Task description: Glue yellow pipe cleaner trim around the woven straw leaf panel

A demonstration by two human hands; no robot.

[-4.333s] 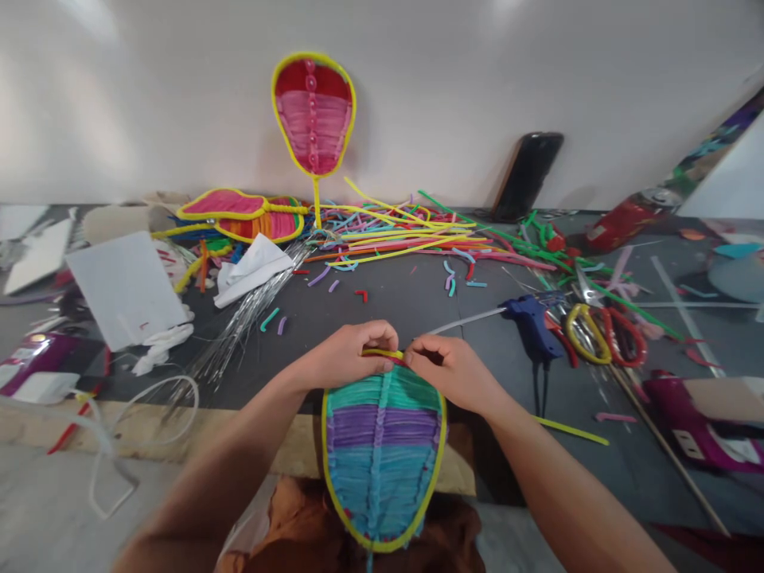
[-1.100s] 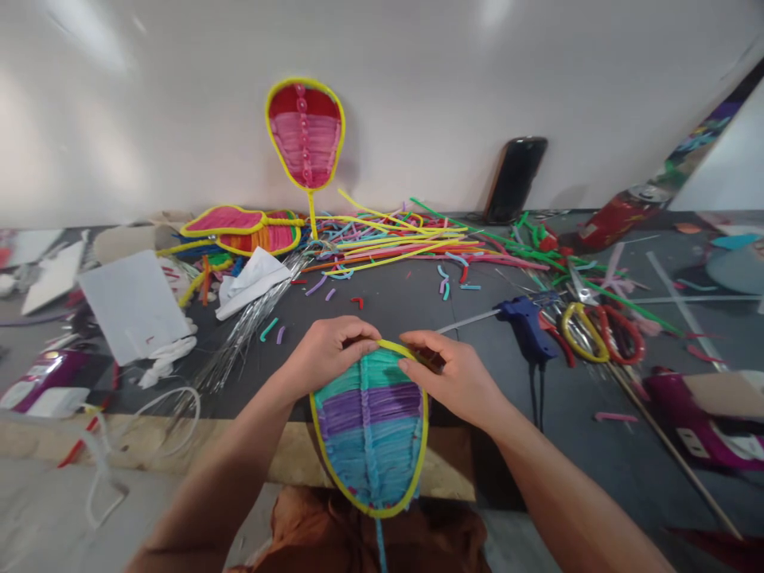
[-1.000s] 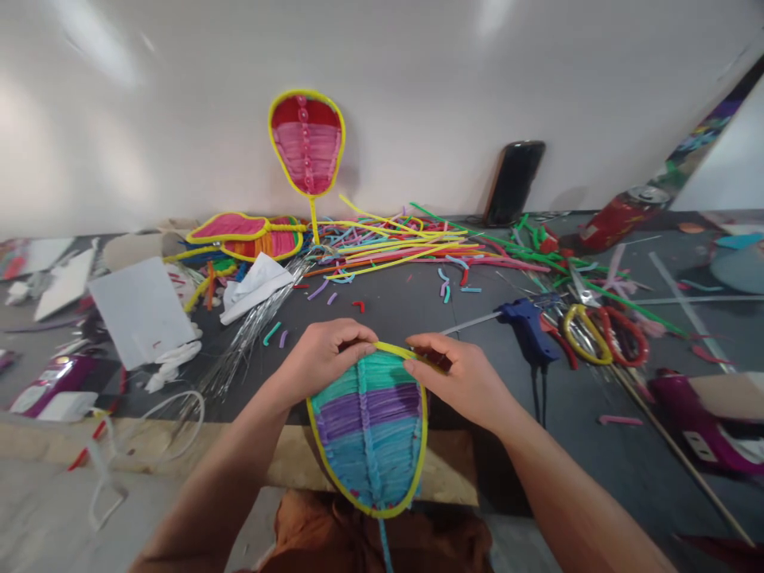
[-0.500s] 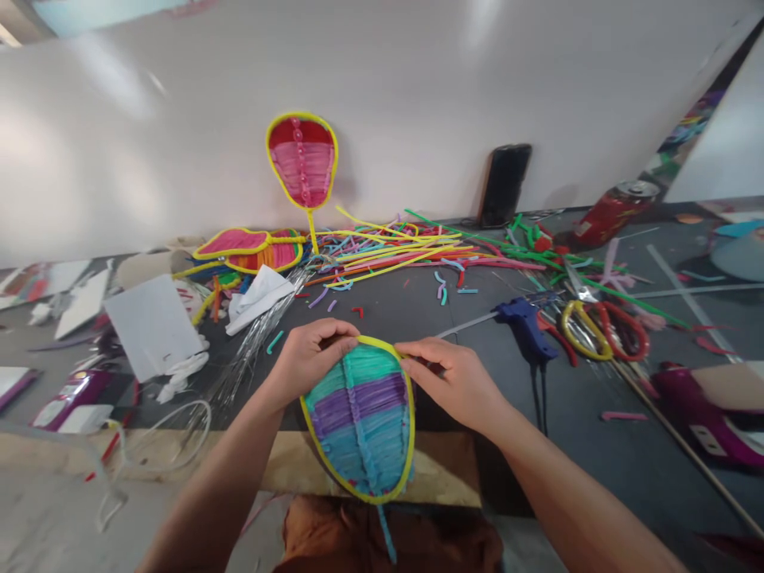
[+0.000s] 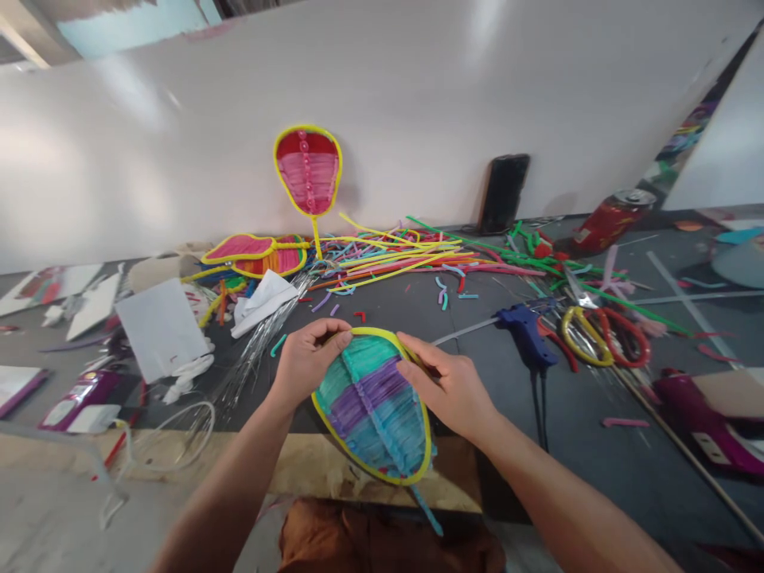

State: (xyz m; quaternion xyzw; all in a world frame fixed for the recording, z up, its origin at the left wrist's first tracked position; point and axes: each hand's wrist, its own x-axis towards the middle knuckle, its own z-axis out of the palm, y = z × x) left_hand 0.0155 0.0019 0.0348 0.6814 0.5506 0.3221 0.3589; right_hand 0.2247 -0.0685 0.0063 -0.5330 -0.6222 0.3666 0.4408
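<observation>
Yellow edging (image 5: 375, 332) looks on round the filled striped panel (image 5: 373, 406), any gap under fingers hidden, left hand (image 5: 307, 358) and right hand (image 5: 449, 388) each pinching its far rim, grip closed.

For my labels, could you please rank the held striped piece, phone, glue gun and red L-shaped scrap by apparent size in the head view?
1. Held striped piece
2. Phone and glue gun: too alike to rank
3. Red L-shaped scrap
</observation>
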